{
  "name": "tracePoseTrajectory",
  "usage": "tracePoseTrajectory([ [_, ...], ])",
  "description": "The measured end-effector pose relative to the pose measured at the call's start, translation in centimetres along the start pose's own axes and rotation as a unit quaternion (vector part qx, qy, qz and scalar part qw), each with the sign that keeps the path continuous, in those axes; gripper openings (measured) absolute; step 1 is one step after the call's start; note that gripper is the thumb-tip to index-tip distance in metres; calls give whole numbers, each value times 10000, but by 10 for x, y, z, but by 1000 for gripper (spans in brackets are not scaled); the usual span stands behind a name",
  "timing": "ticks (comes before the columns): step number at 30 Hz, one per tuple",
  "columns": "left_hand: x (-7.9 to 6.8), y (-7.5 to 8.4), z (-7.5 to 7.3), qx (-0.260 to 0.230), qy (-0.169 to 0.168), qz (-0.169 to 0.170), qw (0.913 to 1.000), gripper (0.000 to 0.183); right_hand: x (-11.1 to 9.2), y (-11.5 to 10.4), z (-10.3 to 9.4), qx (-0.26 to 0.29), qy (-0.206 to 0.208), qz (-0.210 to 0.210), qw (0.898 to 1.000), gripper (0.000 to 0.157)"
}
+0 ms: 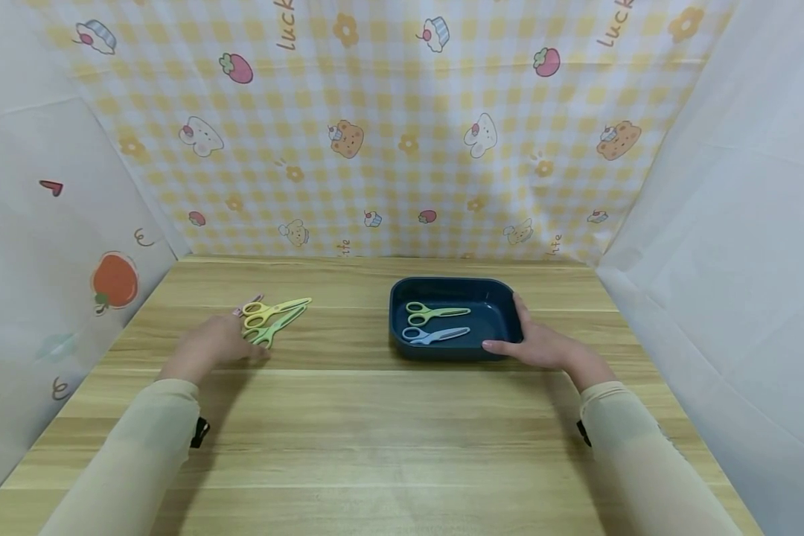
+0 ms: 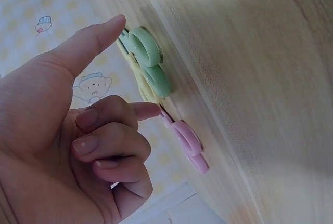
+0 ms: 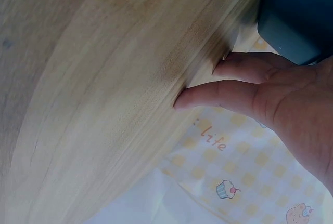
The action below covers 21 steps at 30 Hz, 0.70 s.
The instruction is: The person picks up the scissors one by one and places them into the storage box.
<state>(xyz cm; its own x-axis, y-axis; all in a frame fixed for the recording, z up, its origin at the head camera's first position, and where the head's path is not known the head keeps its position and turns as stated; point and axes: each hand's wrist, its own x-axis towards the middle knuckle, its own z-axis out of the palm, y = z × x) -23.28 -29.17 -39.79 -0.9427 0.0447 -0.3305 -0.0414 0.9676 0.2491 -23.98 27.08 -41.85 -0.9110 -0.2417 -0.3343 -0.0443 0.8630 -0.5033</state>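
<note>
In the head view, my left hand (image 1: 219,341) is beside a small pile of scissors at the left of the table. The pile has yellow scissors (image 1: 283,306), green scissors (image 1: 286,318) and partly hidden pink scissors (image 2: 188,140). In the left wrist view, thumb and index finger stretch apart towards the pile, thumb tip by the green handle; the other fingers curl towards the palm. A dark blue tray (image 1: 455,354) holds yellow-green scissors (image 1: 442,313) and blue scissors (image 1: 435,335). My right hand (image 1: 543,344) touches the tray's front right corner, its visible fingers straight.
The wooden table (image 1: 375,439) ends at a yellow checked cloth (image 1: 402,141) behind. White sheets stand along the left (image 1: 53,246) and right (image 1: 723,246) sides. Bare wood lies between the scissors pile and the tray.
</note>
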Motion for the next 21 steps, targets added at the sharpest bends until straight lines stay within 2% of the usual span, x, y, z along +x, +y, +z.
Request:
tracePoseTrajectory([
  [2,0,0,0,12,-15,-30,10000,107,0,0,0,19,10,0,10000,132],
  [10,1,-1,1,40,-46,-133,9999,89,-1,-1,-1,35,-1,-14,10000,132],
  [17,2,-2,4,63,8,-137,9999,106,0,-1,-1,-11,-8,-27,10000,132],
  [21,3,-2,5,116,40,-119,9999,109,0,-1,-2,-30,-6,-32,10000,132],
])
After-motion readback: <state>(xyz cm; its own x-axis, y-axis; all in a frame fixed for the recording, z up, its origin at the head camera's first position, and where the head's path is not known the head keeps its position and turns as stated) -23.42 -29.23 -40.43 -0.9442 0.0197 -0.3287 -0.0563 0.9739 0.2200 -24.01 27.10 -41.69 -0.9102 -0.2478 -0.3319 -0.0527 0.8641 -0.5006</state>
